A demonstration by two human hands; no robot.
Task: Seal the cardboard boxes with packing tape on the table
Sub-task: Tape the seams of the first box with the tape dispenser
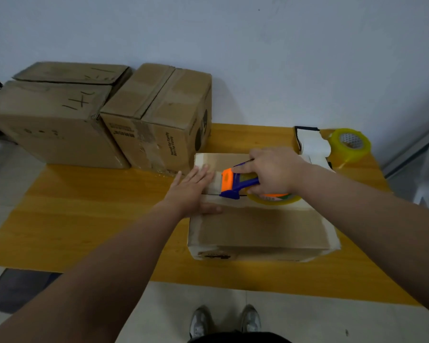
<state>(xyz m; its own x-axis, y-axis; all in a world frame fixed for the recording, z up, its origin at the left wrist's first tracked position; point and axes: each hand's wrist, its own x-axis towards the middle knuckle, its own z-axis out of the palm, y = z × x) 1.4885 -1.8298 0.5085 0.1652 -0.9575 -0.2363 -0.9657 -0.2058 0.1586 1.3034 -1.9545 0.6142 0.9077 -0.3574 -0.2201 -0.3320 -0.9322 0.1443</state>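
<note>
Your right hand [273,170] curls round the tape dispenser [235,183], index finger along its top, holding the blade end on the centre seam of the cardboard box [260,229] on the table [89,209] before you. Your left hand [192,191] lies flat, fingers straight, at the box's left end, probably pinning the tape's start and steadying the flaps. Both forearms reach forward, nearly straight.

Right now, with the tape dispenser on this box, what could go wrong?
The left hand lies flat on the box right ahead of the tape dispenser, so it might nick the fingers. Only that flat hand steadies the box, so it might slide under the right hand's force.
</note>
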